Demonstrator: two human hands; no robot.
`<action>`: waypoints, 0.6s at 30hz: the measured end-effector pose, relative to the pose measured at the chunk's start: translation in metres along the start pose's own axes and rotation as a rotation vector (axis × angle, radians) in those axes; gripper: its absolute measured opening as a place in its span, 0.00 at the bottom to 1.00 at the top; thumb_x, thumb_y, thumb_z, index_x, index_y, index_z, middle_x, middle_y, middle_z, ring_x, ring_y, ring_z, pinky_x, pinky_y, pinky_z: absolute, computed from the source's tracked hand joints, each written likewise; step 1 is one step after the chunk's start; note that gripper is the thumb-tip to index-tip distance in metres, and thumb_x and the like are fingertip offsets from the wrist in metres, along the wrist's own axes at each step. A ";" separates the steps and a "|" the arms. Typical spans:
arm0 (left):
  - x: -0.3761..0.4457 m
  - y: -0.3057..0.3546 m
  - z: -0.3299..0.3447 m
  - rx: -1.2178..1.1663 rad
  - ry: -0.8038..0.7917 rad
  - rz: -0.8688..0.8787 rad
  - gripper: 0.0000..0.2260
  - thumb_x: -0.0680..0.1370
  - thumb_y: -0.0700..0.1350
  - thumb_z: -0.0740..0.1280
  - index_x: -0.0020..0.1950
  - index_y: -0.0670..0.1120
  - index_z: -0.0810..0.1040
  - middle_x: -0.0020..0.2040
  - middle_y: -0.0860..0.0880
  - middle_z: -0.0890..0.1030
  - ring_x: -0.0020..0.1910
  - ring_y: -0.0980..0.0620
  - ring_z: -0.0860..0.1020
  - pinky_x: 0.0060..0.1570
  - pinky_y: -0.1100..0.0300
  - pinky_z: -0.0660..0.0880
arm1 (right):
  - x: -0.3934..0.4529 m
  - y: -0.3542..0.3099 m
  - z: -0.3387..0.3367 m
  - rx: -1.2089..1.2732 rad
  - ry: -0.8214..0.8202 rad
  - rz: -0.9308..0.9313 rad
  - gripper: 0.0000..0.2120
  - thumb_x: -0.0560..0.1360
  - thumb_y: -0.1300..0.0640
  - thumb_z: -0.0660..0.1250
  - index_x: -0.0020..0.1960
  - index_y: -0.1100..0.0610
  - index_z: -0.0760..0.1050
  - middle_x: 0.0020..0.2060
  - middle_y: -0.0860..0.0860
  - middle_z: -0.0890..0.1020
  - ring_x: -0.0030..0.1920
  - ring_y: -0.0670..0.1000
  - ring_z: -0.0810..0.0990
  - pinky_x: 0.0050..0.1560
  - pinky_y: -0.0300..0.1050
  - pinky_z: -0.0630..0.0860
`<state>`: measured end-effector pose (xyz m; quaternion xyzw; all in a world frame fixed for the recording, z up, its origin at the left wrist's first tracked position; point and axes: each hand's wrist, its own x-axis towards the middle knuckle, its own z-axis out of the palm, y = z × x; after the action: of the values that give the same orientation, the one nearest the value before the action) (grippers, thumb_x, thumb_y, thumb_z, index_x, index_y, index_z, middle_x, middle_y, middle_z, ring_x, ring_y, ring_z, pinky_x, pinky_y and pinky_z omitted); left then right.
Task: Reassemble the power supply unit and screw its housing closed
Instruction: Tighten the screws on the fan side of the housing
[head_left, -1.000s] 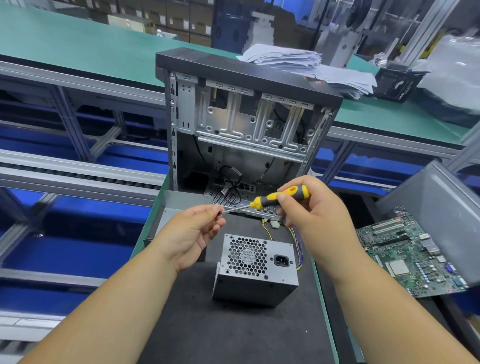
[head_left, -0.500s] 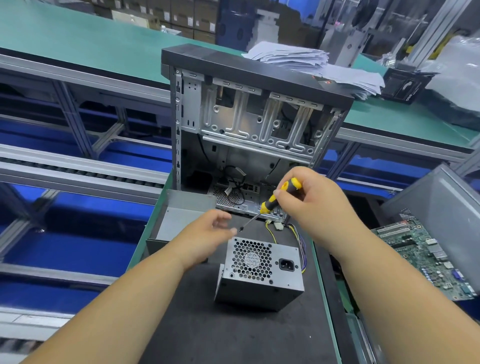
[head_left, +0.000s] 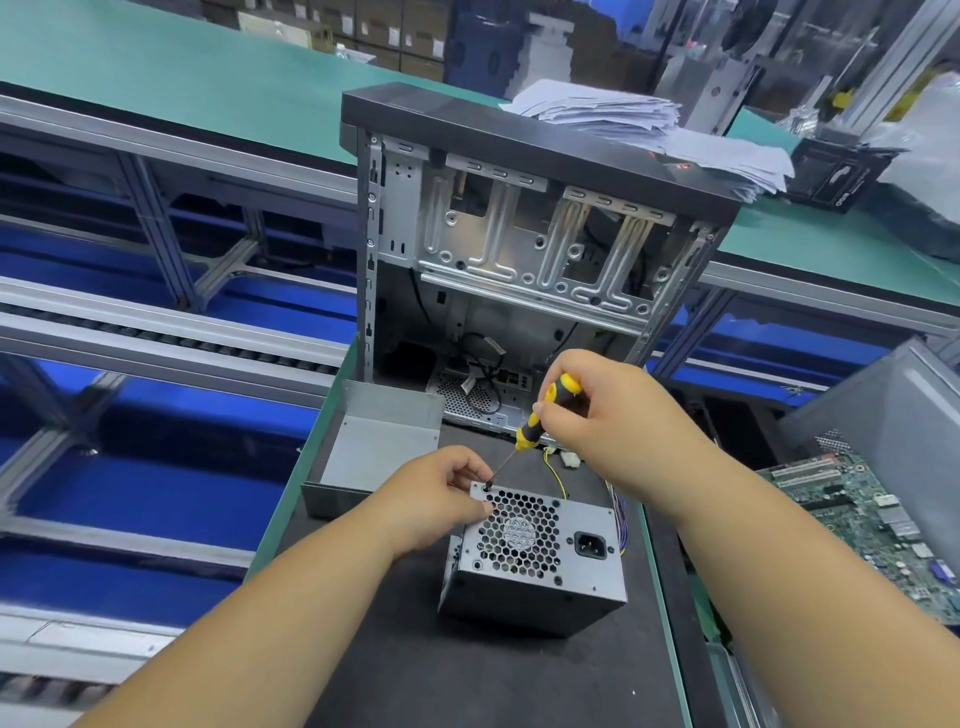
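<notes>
A grey metal power supply unit (head_left: 540, 582) stands on the black mat with its honeycomb fan grille and power socket facing up. My right hand (head_left: 608, 415) grips a yellow-and-black screwdriver (head_left: 540, 415), tilted down to the left, its tip at the unit's top left corner. There a small dark screw (head_left: 487, 487) sits under the tip. My left hand (head_left: 441, 499) curls against that same corner, fingertips beside the screw and the shaft. Coloured wires (head_left: 613, 506) trail from the unit's far side.
An open, empty computer case (head_left: 519, 249) stands upright just behind. A grey metal cover (head_left: 374, 452) lies to the left of the unit. A green motherboard (head_left: 862, 525) lies at the right, below a grey panel (head_left: 904, 415). A stack of papers (head_left: 639, 124) sits on the green bench behind.
The screwdriver swung from nearly level to steeply tilted, its tip dropping onto the unit's top left corner. My left hand moved down and right to that corner.
</notes>
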<state>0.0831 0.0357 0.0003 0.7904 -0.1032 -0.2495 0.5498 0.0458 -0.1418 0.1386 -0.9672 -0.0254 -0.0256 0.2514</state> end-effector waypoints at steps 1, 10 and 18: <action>0.000 -0.001 0.000 -0.017 -0.001 0.004 0.12 0.72 0.39 0.74 0.50 0.53 0.80 0.47 0.49 0.77 0.42 0.57 0.76 0.36 0.72 0.73 | 0.001 -0.001 -0.001 -0.013 -0.013 -0.007 0.06 0.76 0.50 0.67 0.42 0.48 0.73 0.34 0.43 0.82 0.32 0.45 0.77 0.35 0.49 0.76; 0.004 -0.006 -0.001 -0.124 -0.038 0.009 0.10 0.72 0.35 0.74 0.47 0.48 0.80 0.39 0.48 0.74 0.29 0.59 0.74 0.32 0.68 0.73 | 0.002 -0.007 -0.004 -0.077 -0.055 -0.045 0.05 0.76 0.50 0.67 0.44 0.48 0.73 0.37 0.47 0.81 0.37 0.50 0.79 0.39 0.51 0.77; 0.005 -0.006 -0.002 -0.116 -0.054 0.013 0.08 0.73 0.36 0.74 0.48 0.47 0.80 0.38 0.47 0.75 0.27 0.59 0.73 0.31 0.69 0.72 | 0.000 -0.007 -0.003 -0.078 -0.051 -0.053 0.04 0.76 0.50 0.67 0.45 0.48 0.73 0.36 0.46 0.80 0.36 0.47 0.77 0.38 0.48 0.76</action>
<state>0.0876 0.0369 -0.0057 0.7494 -0.1087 -0.2727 0.5935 0.0452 -0.1369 0.1448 -0.9756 -0.0567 -0.0087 0.2121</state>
